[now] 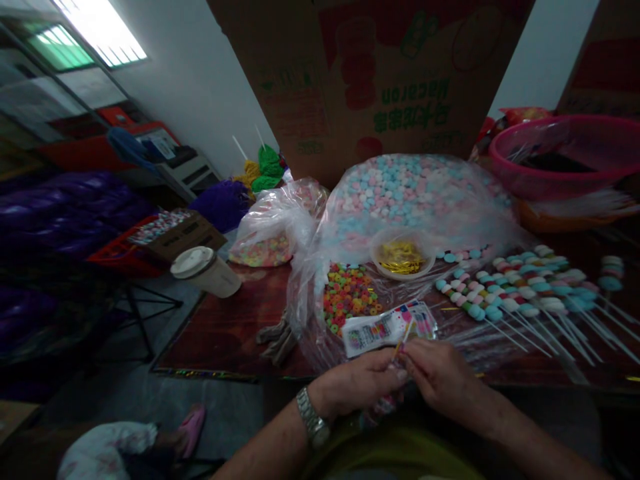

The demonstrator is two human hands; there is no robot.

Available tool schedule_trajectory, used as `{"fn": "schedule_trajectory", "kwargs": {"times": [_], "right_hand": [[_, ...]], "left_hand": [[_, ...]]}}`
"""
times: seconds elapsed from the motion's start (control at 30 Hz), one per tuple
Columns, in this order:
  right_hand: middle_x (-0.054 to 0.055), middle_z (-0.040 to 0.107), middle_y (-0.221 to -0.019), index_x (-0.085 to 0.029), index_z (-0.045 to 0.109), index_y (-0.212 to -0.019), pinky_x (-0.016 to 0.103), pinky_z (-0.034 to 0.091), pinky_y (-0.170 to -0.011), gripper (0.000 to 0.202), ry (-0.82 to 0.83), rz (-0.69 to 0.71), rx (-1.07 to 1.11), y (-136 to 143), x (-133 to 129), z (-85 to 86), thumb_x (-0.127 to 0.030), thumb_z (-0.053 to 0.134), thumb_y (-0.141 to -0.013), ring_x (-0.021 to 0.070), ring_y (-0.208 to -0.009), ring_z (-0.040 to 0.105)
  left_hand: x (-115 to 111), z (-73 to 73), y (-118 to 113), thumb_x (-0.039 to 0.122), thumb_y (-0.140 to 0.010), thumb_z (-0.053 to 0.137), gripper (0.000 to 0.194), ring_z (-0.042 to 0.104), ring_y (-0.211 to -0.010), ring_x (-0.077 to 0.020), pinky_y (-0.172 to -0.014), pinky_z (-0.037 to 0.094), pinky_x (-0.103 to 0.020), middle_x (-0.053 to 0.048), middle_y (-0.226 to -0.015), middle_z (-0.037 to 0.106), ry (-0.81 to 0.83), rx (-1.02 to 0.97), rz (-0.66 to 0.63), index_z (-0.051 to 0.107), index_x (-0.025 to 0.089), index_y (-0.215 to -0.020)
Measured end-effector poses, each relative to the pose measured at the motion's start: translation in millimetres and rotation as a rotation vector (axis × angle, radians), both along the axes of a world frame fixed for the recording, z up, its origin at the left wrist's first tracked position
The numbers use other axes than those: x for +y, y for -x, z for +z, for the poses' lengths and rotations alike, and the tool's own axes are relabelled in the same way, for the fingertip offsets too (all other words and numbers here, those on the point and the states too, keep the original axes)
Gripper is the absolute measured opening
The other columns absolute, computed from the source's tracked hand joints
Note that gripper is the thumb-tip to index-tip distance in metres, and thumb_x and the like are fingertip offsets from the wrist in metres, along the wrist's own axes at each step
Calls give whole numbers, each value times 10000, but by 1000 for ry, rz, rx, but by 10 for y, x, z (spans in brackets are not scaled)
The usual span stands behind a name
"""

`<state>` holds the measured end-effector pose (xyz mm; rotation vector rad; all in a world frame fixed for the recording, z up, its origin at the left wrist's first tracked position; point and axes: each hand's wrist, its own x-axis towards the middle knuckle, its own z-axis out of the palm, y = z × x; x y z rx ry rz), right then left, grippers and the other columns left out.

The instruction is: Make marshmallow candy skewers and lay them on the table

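My left hand (363,383), with a metal watch at the wrist, is closed round a printed plastic bag (384,404) with colourful contents. Against it, my right hand (440,373) pinches at the bag's neck, where a gold twist tie (399,348) shows. A pale stick end pokes up between the hands; the fingertips partly hide it. Just beyond lie flat printed bags (373,331), beside loose cereal rings (350,293). Behind them a clear tub (400,271) holds gold twist ties. To the right, several marshmallow skewers (530,283) lie with their white sticks toward me.
A big clear bag of marshmallows (400,193) stands before a tall carton (300,87). On the left are a lidded cup (210,272) and a tied bag of rings (265,247). A pink basin (565,183) stands back right. Another person's leg (115,443) shows lower left.
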<state>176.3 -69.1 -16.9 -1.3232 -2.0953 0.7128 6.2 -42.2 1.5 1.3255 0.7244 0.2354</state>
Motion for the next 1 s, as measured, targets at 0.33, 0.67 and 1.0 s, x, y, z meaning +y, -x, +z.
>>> {"fn": "schedule_trajectory", "kwargs": {"times": [0.33, 0.67, 1.0], "right_hand": [[121, 573, -1211, -142, 504, -1220, 495, 219, -986, 393, -588, 189, -413, -136, 146, 341, -83, 385, -850, 286, -1145, 431], [10, 513, -531, -199, 457, -646, 348, 494, -633, 185, 529, 114, 166, 68, 48, 33, -213, 348, -794, 175, -554, 538], [70, 638, -856, -144, 605, -771, 308, 471, -744, 250, 287, -113, -425, -255, 1390, 522, -276, 440, -904, 181, -848, 592]], "left_hand": [[166, 50, -126, 296, -803, 452, 198, 500, -583, -155, -591, 419, -291, 1, -611, 549, 90, 101, 32, 560, 207, -663], [220, 233, 10, 107, -703, 555, 66, 591, -699, -272, -637, 456, -372, -116, -736, 634, -906, 443, -257, 593, 157, -722], [150, -20, 243, 283, -854, 483, 252, 512, -604, -143, -578, 393, -237, -19, -624, 551, -652, 210, 572, 596, 158, -667]]}}
